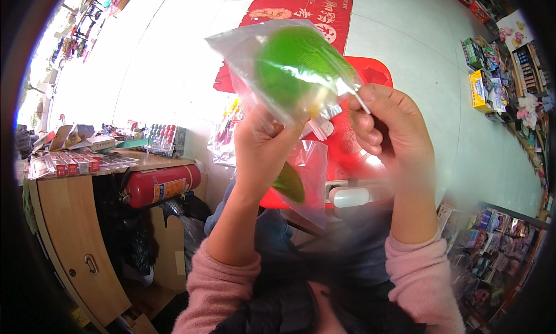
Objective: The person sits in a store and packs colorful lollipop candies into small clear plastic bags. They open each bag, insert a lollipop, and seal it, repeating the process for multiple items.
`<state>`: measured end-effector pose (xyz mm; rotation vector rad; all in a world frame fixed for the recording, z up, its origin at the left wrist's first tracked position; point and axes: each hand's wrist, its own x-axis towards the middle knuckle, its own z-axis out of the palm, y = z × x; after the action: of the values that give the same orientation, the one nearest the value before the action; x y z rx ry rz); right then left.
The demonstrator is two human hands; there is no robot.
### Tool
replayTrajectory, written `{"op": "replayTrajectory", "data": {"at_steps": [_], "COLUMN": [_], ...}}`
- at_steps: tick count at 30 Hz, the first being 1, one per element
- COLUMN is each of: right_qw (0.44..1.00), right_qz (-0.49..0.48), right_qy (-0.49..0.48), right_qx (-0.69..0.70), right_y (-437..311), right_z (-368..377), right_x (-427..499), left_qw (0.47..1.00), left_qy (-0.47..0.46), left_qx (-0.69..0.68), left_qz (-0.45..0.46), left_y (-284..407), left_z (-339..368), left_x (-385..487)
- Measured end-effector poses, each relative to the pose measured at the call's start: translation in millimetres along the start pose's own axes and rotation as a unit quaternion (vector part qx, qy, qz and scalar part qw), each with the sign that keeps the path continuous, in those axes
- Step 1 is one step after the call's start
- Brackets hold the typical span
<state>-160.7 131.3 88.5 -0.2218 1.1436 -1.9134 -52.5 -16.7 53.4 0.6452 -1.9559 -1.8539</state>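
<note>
Raised in front of me is a clear plastic bag [234, 43] with a bright green, rounded item [295, 69] inside. My left hand [269, 143] grips the lower part of this bag. At the bag's right corner, my right hand [386, 121] pinches a thin white strip or stick [363, 103] between thumb and forefinger. Below the hands, a second clear bag [315, 160] with a darker green item [292, 184] lies on a red plastic stool or small table [382, 71]. A white rounded device [352, 197], partly blurred, sits near its front edge.
To the left, a wooden desk [69, 212] bears several small boxes [74, 164], with a red fire extinguisher [163, 185] under its top. Clear bags of colourful items [223, 138] lie beyond my left hand. A red mat [299, 8] covers floor ahead. Stocked shelves [525, 69] line the right.
</note>
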Motion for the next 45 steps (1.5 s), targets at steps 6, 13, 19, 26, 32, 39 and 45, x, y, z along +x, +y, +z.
{"op": "replayTrajectory", "data": {"at_steps": [6, 13, 19, 26, 32, 39, 45], "right_qw": [0.999, 0.962, 0.715, 0.585, 0.561, 0.586, 0.671], "right_qz": [-0.031, -0.174, -0.385, -0.413, -0.437, -0.383, -0.386], "right_qy": [0.018, 0.138, 0.234, 0.189, 0.203, 0.201, 0.248], "right_qx": [0.025, -0.161, -0.535, -0.672, -0.673, -0.686, -0.582], "right_y": [-4, 0, 10, 18, 22, 19, 2], "right_z": [-2, 14, 11, -6, -9, -7, -24], "right_x": [0, -7, 2, 10, 13, 9, 9], "left_qw": [0.995, 0.978, 0.966, 0.965, 0.973, 0.985, 0.980], "left_qy": [-0.041, -0.106, -0.108, -0.172, -0.088, -0.058, -0.060], "left_qx": [-0.086, -0.096, -0.147, -0.055, -0.132, -0.039, 0.019], "left_qz": [-0.019, -0.154, -0.182, -0.189, -0.168, -0.155, -0.189], "left_y": [4, 8, 19, 23, 18, 5, 7], "left_z": [3, -1, 2, -4, 14, 20, 8], "left_x": [2, 3, -3, -5, -5, 8, 10]}}
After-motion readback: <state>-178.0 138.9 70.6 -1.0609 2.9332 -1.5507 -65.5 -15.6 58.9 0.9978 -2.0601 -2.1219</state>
